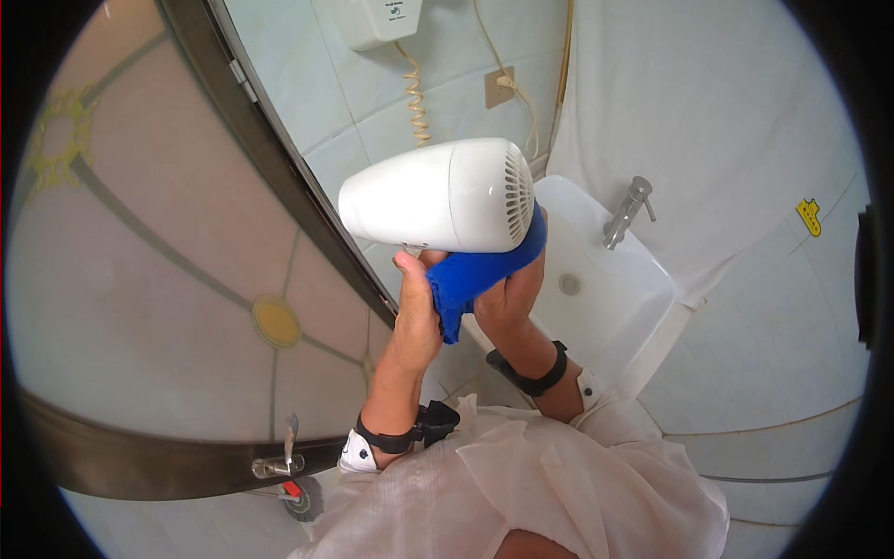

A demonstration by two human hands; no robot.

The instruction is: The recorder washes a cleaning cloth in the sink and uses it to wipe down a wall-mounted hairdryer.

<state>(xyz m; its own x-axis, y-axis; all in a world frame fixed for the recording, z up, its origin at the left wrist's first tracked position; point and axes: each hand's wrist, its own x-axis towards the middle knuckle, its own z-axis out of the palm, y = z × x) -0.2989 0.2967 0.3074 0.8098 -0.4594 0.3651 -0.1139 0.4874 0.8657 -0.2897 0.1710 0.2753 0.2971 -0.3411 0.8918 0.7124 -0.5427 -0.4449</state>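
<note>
A white hair dryer (pixel 410 197) is held up in front of me, its tapered nozzle end to the left and its slotted vent end to the right. My left hand (pixel 416 312) grips it from below, thumb up against the underside, the other fingers mostly hidden. A blue cloth (pixel 477 278) is bunched under the dryer and reaches up around the vent end. My right hand (pixel 514 291) holds this cloth against the dryer, its fingers largely covered by cloth and dryer. The dryer's handle does not show.
A wall holder (pixel 380 20) with a coiled cord (pixel 415 93) hangs above, beside a wall socket (pixel 500 87). To the right stands a white sink (pixel 643 321) with a metal faucet (pixel 628 212). A dark-framed door (pixel 177 242) with a handle (pixel 279 463) borders the left.
</note>
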